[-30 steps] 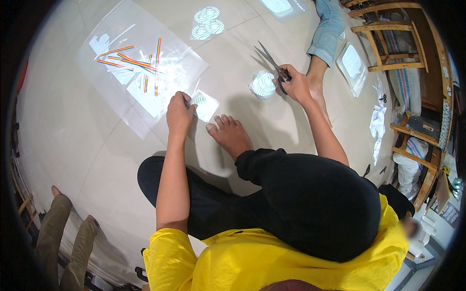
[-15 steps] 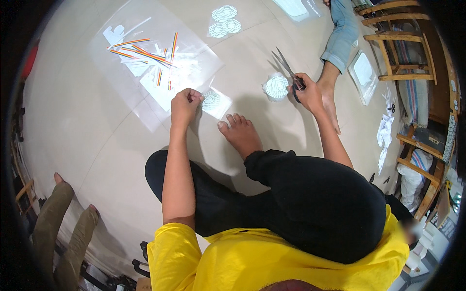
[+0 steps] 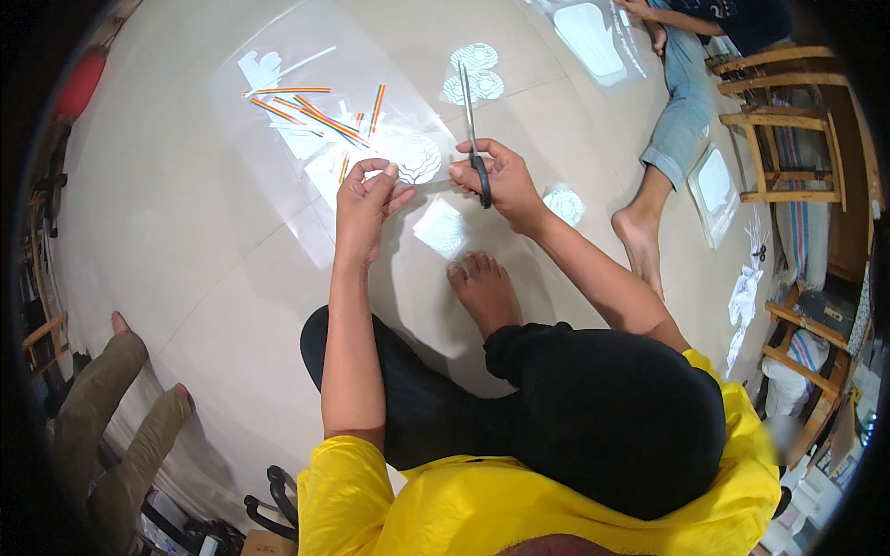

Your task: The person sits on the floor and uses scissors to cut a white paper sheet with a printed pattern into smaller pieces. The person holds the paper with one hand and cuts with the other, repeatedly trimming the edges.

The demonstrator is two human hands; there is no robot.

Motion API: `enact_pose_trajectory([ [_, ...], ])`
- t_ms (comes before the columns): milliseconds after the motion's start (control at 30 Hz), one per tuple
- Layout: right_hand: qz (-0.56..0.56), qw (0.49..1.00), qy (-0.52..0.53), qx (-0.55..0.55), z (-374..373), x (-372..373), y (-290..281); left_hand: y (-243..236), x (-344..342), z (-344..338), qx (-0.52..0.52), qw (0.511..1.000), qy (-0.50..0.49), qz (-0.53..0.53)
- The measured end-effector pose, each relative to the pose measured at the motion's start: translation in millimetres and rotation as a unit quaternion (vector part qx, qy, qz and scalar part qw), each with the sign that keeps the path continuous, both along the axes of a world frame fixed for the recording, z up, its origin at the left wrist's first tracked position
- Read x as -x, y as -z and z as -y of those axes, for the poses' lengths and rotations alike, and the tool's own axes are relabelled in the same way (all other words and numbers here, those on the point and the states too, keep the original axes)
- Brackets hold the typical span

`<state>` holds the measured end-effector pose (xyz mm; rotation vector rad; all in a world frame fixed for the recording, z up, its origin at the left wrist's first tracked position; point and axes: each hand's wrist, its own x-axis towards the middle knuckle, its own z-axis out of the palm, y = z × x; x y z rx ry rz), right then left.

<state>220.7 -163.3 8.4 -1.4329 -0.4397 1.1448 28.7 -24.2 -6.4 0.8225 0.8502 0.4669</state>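
Observation:
Between thumb and fingers, my left hand (image 3: 364, 206) pinches a thin white piece with dark wavy lines (image 3: 419, 159), lifted off the floor. My right hand (image 3: 505, 187) holds black-handled scissors (image 3: 478, 169), their blades pointing away from me and looking nearly closed. Its thumb and fingertips come close to the piece's right edge; whether they touch it I cannot tell. On the floor below lies a white square sheet with a similar pattern (image 3: 439, 230), just beyond my bare foot (image 3: 484, 289). Another patterned piece (image 3: 564, 204) lies beside my right forearm, partly hidden by it.
A clear plastic sheet (image 3: 243, 139) at far left carries white scraps and several rainbow-striped strips (image 3: 306, 115). Patterned cut-outs (image 3: 473, 85) lie farther off. Another person's leg (image 3: 681, 120) reaches in at right, near wooden chairs (image 3: 779, 120) and a plastic-wrapped packet (image 3: 714, 190).
My left hand has raised the patterned piece from the floor. My right hand has brought the scissors leftward, close to it, with the blades now turned straight away from me.

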Motion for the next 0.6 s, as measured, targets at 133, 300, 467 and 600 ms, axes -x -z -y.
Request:
enact_pose_trajectory([
  [133, 0.013, 0.999, -0.016, -0.026, -43.4, 5.2, -7.6, -2.0, 4.6, -11.4, -0.004, 0.999, -0.045, 0.026],
  [300, 0.021, 0.998, -0.048, -0.041, -79.6, 13.6, -12.1, -12.9, 10.1, -22.8, 0.053, 0.985, -0.089, 0.141],
  [467, 0.052, 0.992, -0.084, -0.075, -101.3, 19.6, -18.4, -14.2, 5.0, -22.4, 0.015, 0.994, -0.091, 0.061],
  [600, 0.048, 0.995, -0.074, -0.049, -97.0, 23.4, -5.3, -16.0, 3.7, -25.8, 0.008, 0.991, -0.119, 0.062],
])
